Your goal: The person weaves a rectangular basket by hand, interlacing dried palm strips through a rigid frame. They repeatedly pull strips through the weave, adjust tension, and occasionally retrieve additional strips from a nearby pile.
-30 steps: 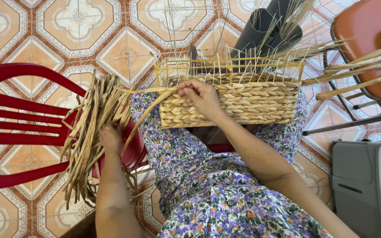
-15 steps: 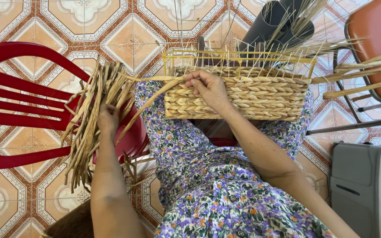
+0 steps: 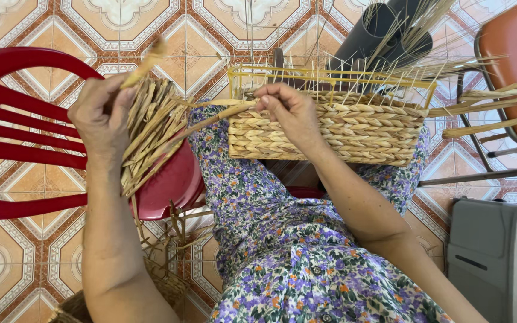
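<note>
Basket [image 3: 330, 128] on lap | right hand [image 3: 288, 107] at rim | left hand [image 3: 100, 116] gripping straw bundle [image 3: 151, 134]

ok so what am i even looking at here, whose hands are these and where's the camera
The camera sits on a person's head and looks straight down, so you see their own two bare hands, arms and flowered lap from above. There is only this one view.

The left hand is closed around a bundle of dried straw strips, lifted beside a red plastic chair. One strip runs from that bundle across to the right hand, which pinches it at the top edge of a half-woven basket resting on the knees. Thin upright stakes stick up from the basket's rim.

Below is a patterned tile floor. An orange chair stands at the upper right, a grey box at the lower right.
</note>
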